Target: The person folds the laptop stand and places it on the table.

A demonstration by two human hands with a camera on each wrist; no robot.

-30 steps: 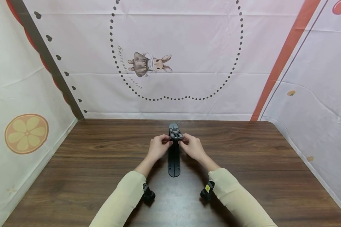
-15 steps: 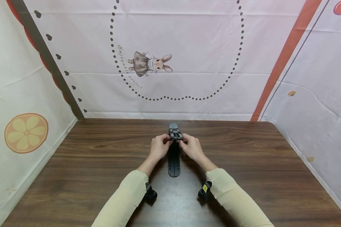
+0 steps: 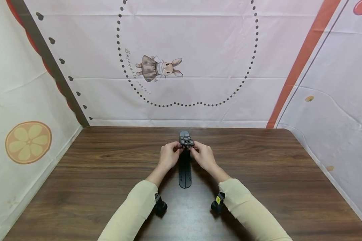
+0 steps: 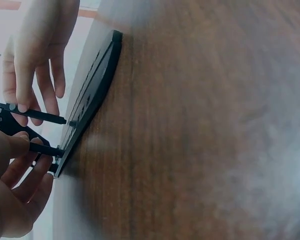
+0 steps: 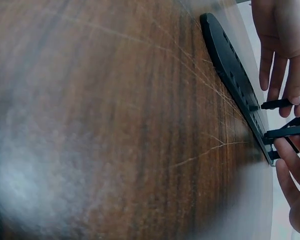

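A black folding stand stands at the middle of the table. Its long base (image 3: 185,175) has rounded ends and lies flat, pointing away from me. Above it sits a small top plate (image 3: 186,141) with grey pads. My left hand (image 3: 169,156) pinches a slim black bar (image 4: 43,148) of the stand between thumb and fingers, on its left side. On the right side my right hand (image 3: 203,157) pinches the matching bar (image 5: 286,132). Both bars reach down close to the base in the wrist views. Where the bars join the top plate is hidden by fingers.
A brown wood-grain table (image 3: 108,167) carries the stand, not far from its back edge. White printed cloth (image 3: 217,67) hangs behind and on both sides. A small black camera is strapped at each wrist, near the cream sleeves (image 3: 138,204).
The top plate has shifted slightly away from me, its near edge a little farther back. Both wrists have drawn slightly inward. The base has stayed put, and both hands keep their pinch.
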